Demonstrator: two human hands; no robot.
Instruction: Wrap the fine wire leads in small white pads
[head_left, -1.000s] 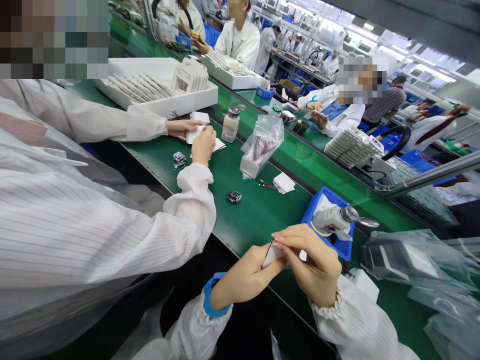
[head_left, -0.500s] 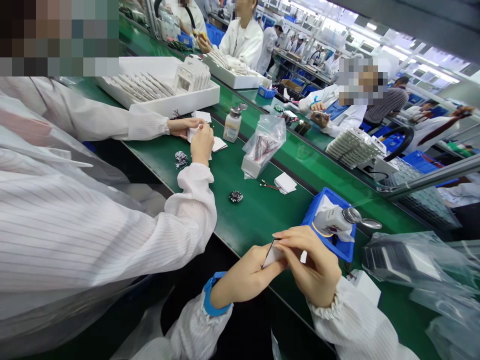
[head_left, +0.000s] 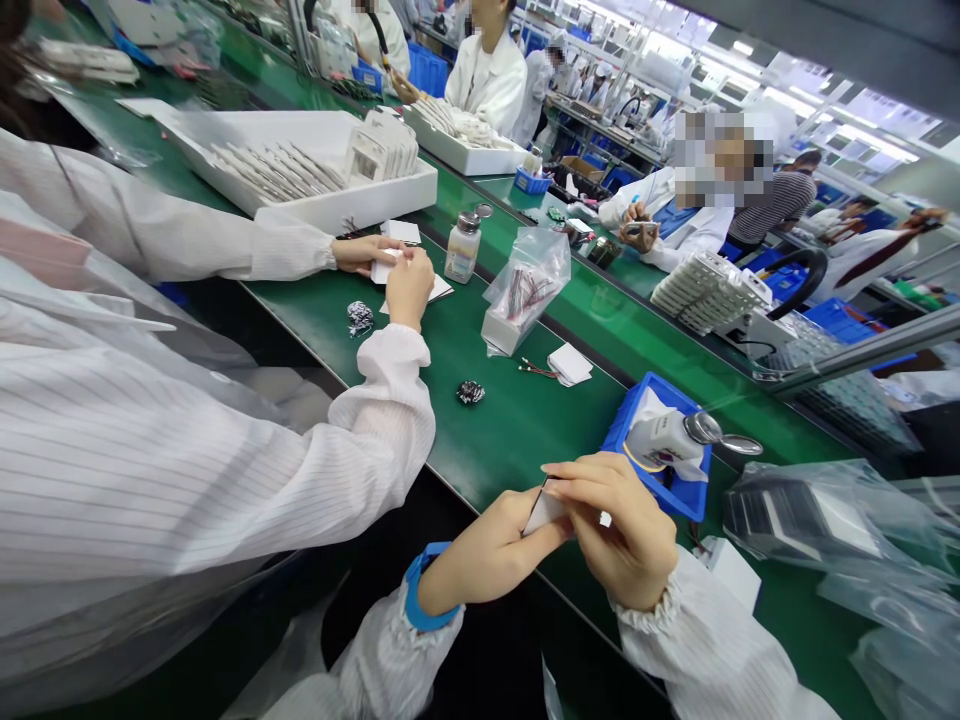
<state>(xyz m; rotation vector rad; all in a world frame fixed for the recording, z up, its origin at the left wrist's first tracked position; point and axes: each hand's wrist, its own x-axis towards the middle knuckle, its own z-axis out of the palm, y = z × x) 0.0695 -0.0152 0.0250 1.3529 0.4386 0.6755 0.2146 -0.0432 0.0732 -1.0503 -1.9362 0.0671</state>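
Observation:
My left hand (head_left: 491, 555), with a blue band (head_left: 427, 595) at the wrist, grips a small flat white piece with a dark edge (head_left: 541, 512) above the near edge of the green bench. My right hand (head_left: 626, 530) pinches the same piece from the other side, its fingers bent over the top. Both hands cover much of the piece, so its exact kind is unclear. Just beyond my right hand stands a blue bin (head_left: 615, 425) holding a dispenser bottle (head_left: 660, 442) with its metal lid raised. White flat pieces with thin wires (head_left: 570, 364) lie farther up the bench.
To my left a co-worker's hands (head_left: 409, 285) handle white pieces beside another dispenser bottle (head_left: 463, 248). A bag of wires (head_left: 529, 280) and a black-and-white crumpled bundle (head_left: 471, 392) lie ahead. Plastic-wrapped dark pieces (head_left: 795, 515) are at right, a large white tray (head_left: 360, 205) far left.
My hands keep hold of the white piece and have barely moved; the right fingers shift slightly over it. The co-worker's right hand has moved a little at their white piece.

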